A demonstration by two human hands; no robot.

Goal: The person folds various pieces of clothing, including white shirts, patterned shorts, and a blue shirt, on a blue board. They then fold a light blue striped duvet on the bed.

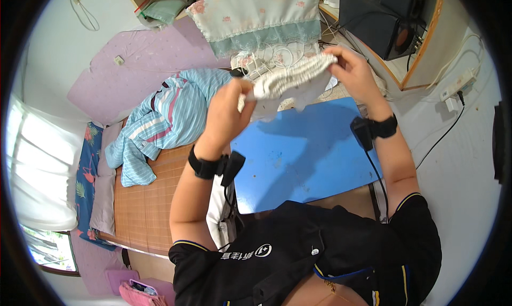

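White gathered cloth (pixel 296 79) is up in the air over the far end of the blue counter (pixel 256 162), left hand (pixel 226 114) pinched on one end of its ruffled band, right hand (pixel 356 75) pinched on the other. Step in hand looks like holding the band out between the hands, lower part hanging loose. Next move probably calls for a firm grip at both ends and even tension, so the folds don't twist.
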